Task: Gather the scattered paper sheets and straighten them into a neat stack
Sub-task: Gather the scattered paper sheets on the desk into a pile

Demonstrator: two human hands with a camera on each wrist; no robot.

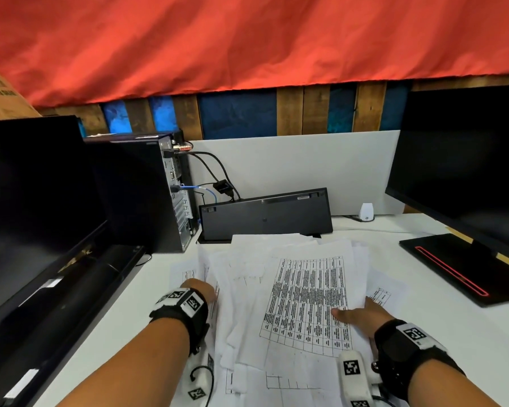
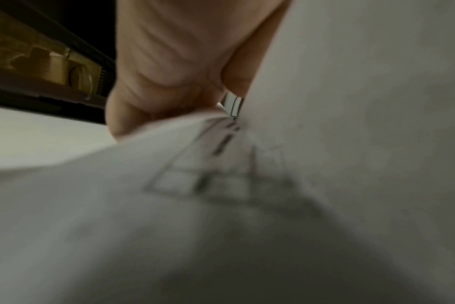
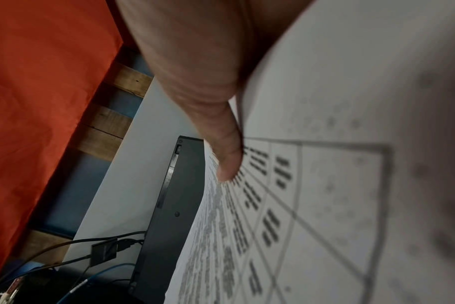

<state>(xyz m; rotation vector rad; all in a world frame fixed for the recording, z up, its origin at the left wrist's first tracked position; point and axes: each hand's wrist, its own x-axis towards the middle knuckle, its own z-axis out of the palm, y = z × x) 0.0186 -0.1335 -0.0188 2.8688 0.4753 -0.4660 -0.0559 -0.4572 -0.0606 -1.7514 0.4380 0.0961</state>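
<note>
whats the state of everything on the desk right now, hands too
paper sheets, loose overlapping pile, edges not aligned
left hand, grips the pile's left edge
right hand, thumb on top, pinching the pile's right edge
keyboard, stood up on its long edge
left monitor, screen dark
right monitor, screen dark
computer tower, cables plugged in

Both forearms reach forward; left hand (image 1: 200,289) curls its fingers, seemingly pinching; right hand (image 1: 362,316) lays its thumb flat

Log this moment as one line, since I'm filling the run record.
phase: gathering | left hand: fingers under paper sheets, left side | right hand: thumb atop printed sheet, fingers beneath | alignment: uneven
</note>
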